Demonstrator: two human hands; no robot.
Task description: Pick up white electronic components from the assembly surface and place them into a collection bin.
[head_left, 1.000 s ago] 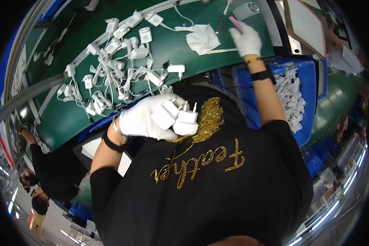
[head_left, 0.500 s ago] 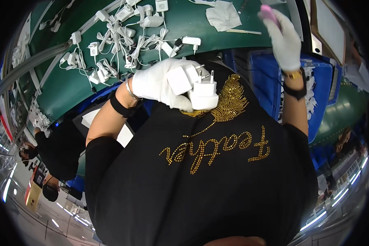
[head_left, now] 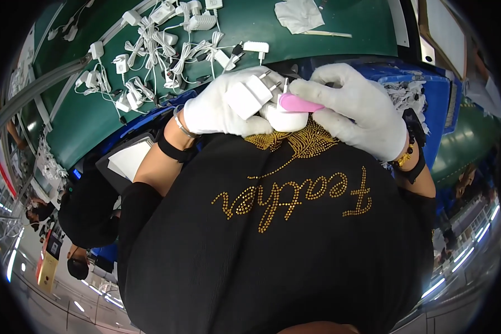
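Note:
Both of my hands wear white gloves and meet in front of my black shirt. In my left hand [head_left: 214,106], closed, are white power adapters with metal prongs; one blocky adapter [head_left: 247,97] lies to the left and a rounded adapter [head_left: 284,119] to its right. Between the thumb and fingers of my right hand [head_left: 364,108] is a soft-looking pink piece [head_left: 299,103], pressed against the rounded adapter and covering part of it. I cannot make out what kind of thing the pink piece is.
Several white adapters with bundled cords [head_left: 158,47] lie on the green table [head_left: 356,15], beyond my left hand. A white cloth [head_left: 299,15] is farther back. On the right stands a blue bin [head_left: 437,103] with white scraps. Another person [head_left: 89,209] is at the left.
My right hand has come down and left from the upper right, bringing the pink piece onto the rounded adapter. My left hand still holds the adapters, slightly higher in view.

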